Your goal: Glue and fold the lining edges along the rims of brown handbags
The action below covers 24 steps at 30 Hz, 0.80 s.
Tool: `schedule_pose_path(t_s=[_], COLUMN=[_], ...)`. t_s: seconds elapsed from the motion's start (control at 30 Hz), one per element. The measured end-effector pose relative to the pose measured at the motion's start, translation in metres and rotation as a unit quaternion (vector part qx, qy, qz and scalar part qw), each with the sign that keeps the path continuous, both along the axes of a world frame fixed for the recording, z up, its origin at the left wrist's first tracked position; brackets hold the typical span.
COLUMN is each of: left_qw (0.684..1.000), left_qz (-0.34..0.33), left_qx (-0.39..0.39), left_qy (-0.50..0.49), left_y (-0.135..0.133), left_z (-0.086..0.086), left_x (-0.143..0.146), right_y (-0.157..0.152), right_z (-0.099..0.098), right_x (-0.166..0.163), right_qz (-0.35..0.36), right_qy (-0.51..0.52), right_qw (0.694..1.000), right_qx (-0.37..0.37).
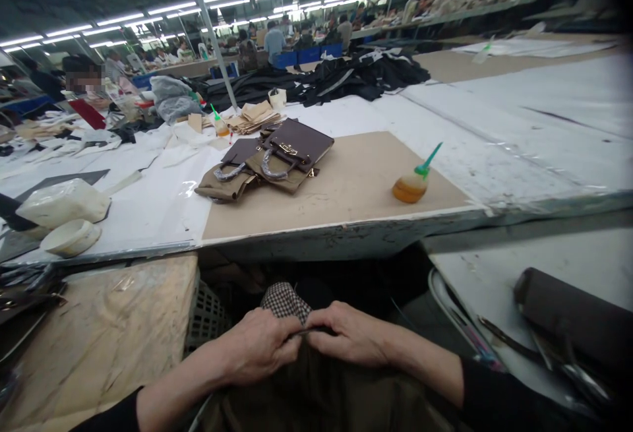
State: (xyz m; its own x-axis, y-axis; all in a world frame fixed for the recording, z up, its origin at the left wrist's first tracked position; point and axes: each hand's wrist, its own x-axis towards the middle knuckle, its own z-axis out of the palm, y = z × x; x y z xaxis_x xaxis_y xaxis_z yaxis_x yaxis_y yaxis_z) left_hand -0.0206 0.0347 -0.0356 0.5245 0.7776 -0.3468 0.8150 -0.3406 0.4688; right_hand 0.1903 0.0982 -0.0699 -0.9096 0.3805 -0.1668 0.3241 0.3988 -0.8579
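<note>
Low in the middle of the view, my left hand (pixel 262 346) and my right hand (pixel 346 332) are close together, both closed in a pinch. Between them runs a thin dark strip (pixel 311 331), gripped from both sides; whether it is loose or the edge of something larger is hidden. Olive-brown material (pixel 316 392) hangs below the hands, over my lap. Just behind the fingers is a checkered cloth (pixel 285 301). On the table ahead, dark brown and olive handbags (pixel 297 148) lie overlapping, their handles wrapped in clear film.
A squeeze bottle (pixel 410 188) of amber liquid stands on brown paper (pixel 356 201). At left are a white plastic container (pixel 66 202) and a round tub (pixel 70 237). A dark brown bag (pixel 568 313) lies on the right side table. Black pieces (pixel 361 76) are heaped farther back; people work beyond.
</note>
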Motion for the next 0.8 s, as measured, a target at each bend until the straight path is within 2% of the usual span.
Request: schedule_pose_path(t_s=[0.23, 0.57, 0.67, 0.8], left_qw=[1.000, 0.995, 0.993, 0.984], left_qz=[-0.027, -0.003, 0.034, 0.136], left_qx=[0.003, -0.079, -0.091, -0.079], left_qy=[0.009, -0.058, -0.060, -0.088], left_y=[0.004, 0.010, 0.010, 0.000], left_z=[0.001, -0.005, -0.008, -0.006], left_x=[0.005, -0.001, -0.005, -0.013], right_y=[0.001, 0.005, 0.007, 0.006], right_z=[-0.007, -0.016, -0.017, -0.014], right_x=[-0.001, 0.008, 0.010, 0.013], right_qz=[-0.012, 0.012, 0.004, -0.011], right_qy=[0.028, 0.037, 0.036, 0.033], right_qw=[0.999, 0.996, 0.996, 0.996], right_qx=[-0.021, -0.076, -0.077, -0.085])
